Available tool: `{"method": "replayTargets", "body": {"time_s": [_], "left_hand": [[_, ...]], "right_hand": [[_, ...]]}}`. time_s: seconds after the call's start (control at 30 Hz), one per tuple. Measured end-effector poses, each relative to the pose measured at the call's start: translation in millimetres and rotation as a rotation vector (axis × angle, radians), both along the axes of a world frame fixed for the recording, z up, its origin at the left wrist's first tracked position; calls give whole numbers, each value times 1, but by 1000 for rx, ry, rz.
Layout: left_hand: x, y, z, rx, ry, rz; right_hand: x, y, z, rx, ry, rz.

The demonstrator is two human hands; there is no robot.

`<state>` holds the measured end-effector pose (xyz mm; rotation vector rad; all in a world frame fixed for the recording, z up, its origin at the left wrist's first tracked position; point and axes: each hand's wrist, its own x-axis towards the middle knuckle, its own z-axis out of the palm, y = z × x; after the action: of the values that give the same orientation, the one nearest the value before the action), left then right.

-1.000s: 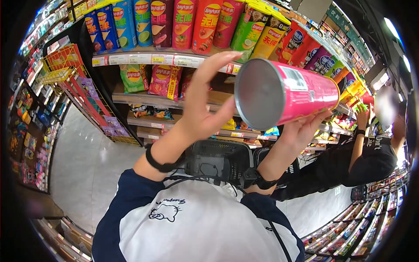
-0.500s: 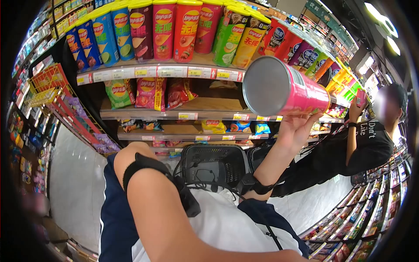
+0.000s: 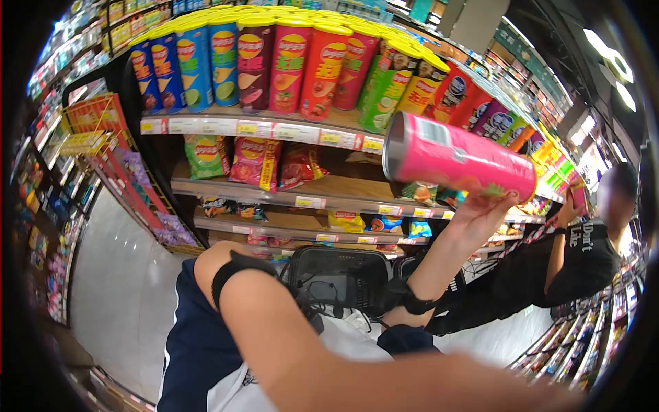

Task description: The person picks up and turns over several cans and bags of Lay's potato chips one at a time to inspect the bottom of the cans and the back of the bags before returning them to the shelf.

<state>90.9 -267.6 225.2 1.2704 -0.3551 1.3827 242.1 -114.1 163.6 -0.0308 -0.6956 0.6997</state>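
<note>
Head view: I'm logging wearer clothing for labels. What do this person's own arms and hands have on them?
Both arms are bare from short navy sleeves on a white-fronted shirt. The left arm wears a black band near the wrist; the right wrist carries a black strap. The right hand is gloveless; the left hand is out of view.

Right hand (image 3: 484,209) holds pink can (image 3: 456,154) sideways.

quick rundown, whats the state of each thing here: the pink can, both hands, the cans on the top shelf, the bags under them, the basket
pink can: on its side, raised, held from below
right hand: gripping the pink can
left hand: out of view, only the forearm shows
top shelf cans: upright, in a row
chip bags: standing on the second shelf
black basket: low in front, contents not visible
</note>
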Motion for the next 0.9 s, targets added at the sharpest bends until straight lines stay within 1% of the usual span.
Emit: {"method": "replayTargets", "body": {"time_s": [0.07,0.1,0.13,0.2,0.23,0.27,0.3,0.33,0.37,0.4,0.43,0.53,0.57,0.67,0.7,0.73,0.77,0.83,0.9], "left_hand": [[-1,3,2,-14,-16,151],[-2,6,3,-23,-19,239],[-5,14,4,-29,-13,347],[-25,43,7,87,145,514],[-39,61,5,224,252,585],[-45,78,-3,111,290,673],[-51,101,-12,179,271,937],[-62,116,-21,83,348,1071],[-72,148,-37,167,292,1275],[-87,172,-51,225,333,1536],[-102,188,-65,250,457,1694],[-128,222,-99,438,576,1988],[-136,236,-114,426,722,1975],[-148,250,-134,616,919,2071],[-153,255,-142,616,1041,2031],[-156,257,-149,596,1089,2049],[-159,259,-156,575,1136,2066],[-159,262,-161,563,1243,2083],[-157,264,-162,533,1230,2127]], "right_hand": [[-14,10,11,19,-135,-253],[-30,7,21,-41,-148,-314],[-40,12,28,-50,-219,-363],[-59,26,36,74,-350,-366],[-69,33,41,144,-408,-364],[-78,41,46,218,-462,-362],[-77,59,43,210,-616,-526],[-83,68,44,204,-634,-441],[-90,73,46,185,-660,-424],[-97,77,47,167,-687,-406],[-103,82,49,141,-733,-438],[-117,97,49,94,-850,-525],[-121,104,46,92,-873,-546],[-133,113,47,43,-941,-647],[-135,118,46,50,-950,-672],[-136,124,46,58,-959,-699],[-137,128,45,86,-1000,-814],[-141,132,45,116,-1048,-929],[-144,139,45,123,-1110,-1002]]}}
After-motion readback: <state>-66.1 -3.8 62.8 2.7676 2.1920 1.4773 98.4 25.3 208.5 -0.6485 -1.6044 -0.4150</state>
